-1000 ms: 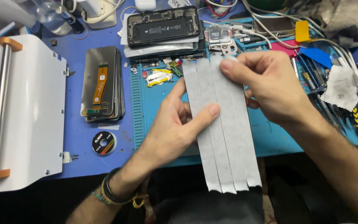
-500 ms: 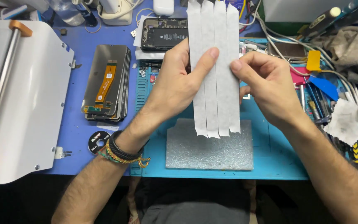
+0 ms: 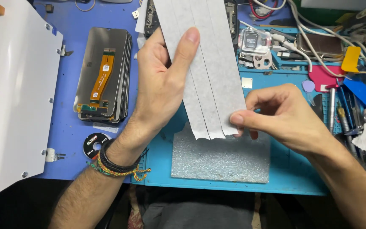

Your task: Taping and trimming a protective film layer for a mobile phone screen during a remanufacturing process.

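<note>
1. Strips (image 3: 204,72) of grey-white tape hung above the teal mat (image 3: 284,169), over a grey textured pad (image 3: 221,159).
2. Left hand (image 3: 162,85) gripped them, thumb pressed across.
3. Right hand (image 3: 280,116) pinched the rightmost strip's lower end.

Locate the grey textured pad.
The grey textured pad lies low in the head view on the teal mat, below the paper strips and right hand.

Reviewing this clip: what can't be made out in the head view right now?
- Tops of the grey strips: cut off by the upper frame edge.
- Opened phone: mostly covered by the strips.
- How many screen panels are in the stack: only thin edges show under the top one.
- Right hand fingertips: curled behind the strips' lower end.
- Left hand palm side: faces away.
</note>
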